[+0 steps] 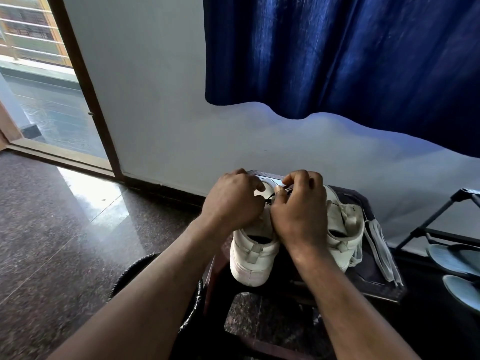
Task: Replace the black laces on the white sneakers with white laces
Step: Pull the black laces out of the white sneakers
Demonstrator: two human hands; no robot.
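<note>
Two white sneakers stand heel-toward-me on a dark stool [374, 284]. The left sneaker [253, 258] still carries a black lace [270, 197], of which only a short stretch shows between my hands. My left hand [233, 203] curls over its upper and pinches the lace. My right hand [298, 211] pinches the same lace from the right, covering most of the tongue. The right sneaker [342, 224] shows a white lace in its eyelets. A loose white lace [381, 245] lies on the stool beside it.
A pale wall with a blue curtain [337, 55] rises just behind the stool. A black shoe rack [441, 229] with grey slippers [452, 258] stands at the right. A black bin [155, 268] sits under my left forearm. An open doorway [52, 100] is at the far left.
</note>
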